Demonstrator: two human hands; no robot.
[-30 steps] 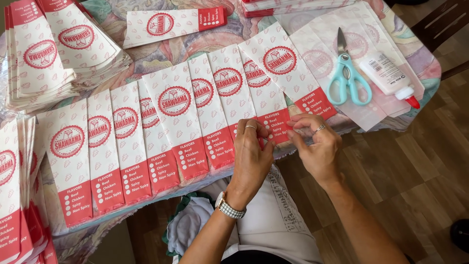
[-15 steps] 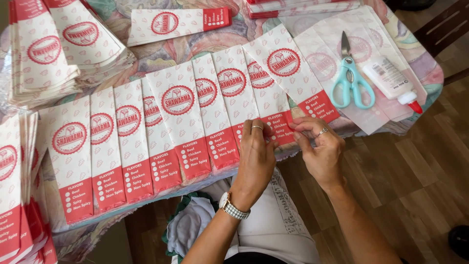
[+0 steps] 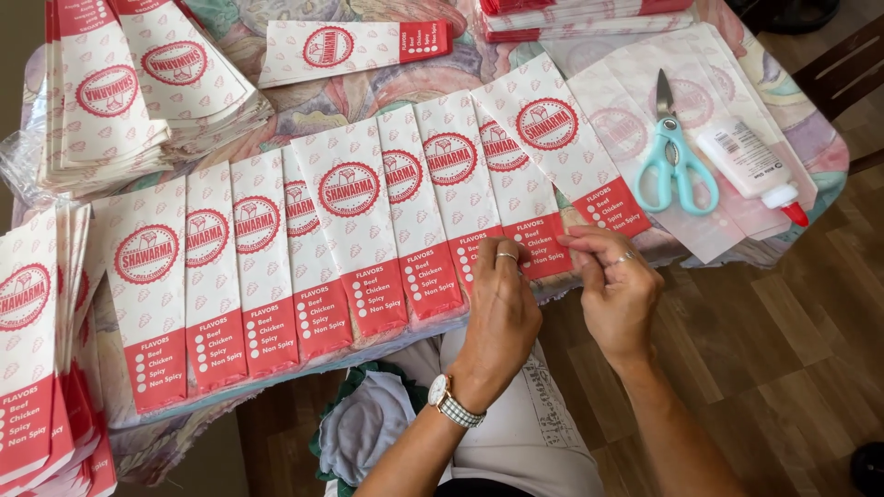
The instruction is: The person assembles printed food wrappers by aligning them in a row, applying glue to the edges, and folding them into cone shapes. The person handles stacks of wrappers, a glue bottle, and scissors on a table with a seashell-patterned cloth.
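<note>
A row of several overlapping white paper bags with red round emblems and red bottom bands [image 3: 354,230] lies along the table's near edge. My left hand [image 3: 502,308], with a ring and a wristwatch, presses its fingers on the red bottom end of one bag [image 3: 529,198] near the right of the row. My right hand [image 3: 617,290] pinches the lower edge of that same bag from the right, beside the outermost bag [image 3: 562,138].
Teal-handled scissors [image 3: 675,156] and a white glue bottle with a red tip [image 3: 750,166] lie on plain paper at the right. Stacks of the same bags sit at the upper left [image 3: 120,83], far left [image 3: 32,350] and top [image 3: 571,14]. A single bag [image 3: 354,46] lies apart.
Both hands stay at the bottom edge of the same bag near the right end of the row; the fingers have shifted slightly. The view has drifted a little.
</note>
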